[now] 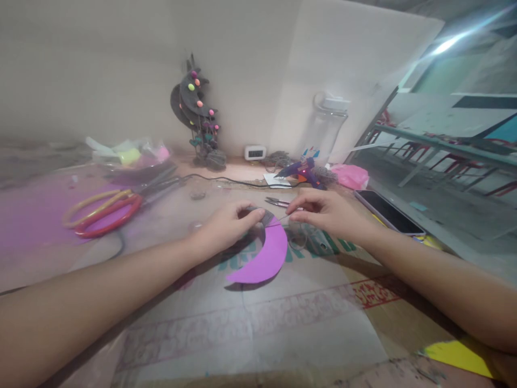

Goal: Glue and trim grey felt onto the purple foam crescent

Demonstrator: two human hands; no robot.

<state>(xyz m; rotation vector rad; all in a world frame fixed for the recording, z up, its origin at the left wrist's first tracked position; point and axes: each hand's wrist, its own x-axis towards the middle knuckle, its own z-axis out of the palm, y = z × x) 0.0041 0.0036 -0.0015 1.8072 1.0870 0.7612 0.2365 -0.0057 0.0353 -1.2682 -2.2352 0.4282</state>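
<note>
A purple crescent moon cutout (271, 253) hangs from my left hand (232, 226), its upper tip pinched between thumb and fingers. Grey yarn (267, 217) is wrapped around that upper end. My right hand (317, 210) pinches the loose strand of the same yarn, pulled out to the right of the crescent. Behind the right fingertips lie small thread snips (277, 202). Slack yarn trails down onto the printed sheet (258, 318) under the hands.
Large scissors (109, 215) with red and yellow handles lie left. At the back stand a grey moon decoration (196, 102) with coloured beads, a small clock (255, 153), a clear bottle (325, 126) and a glue gun (302, 171). A phone (390, 212) rests right.
</note>
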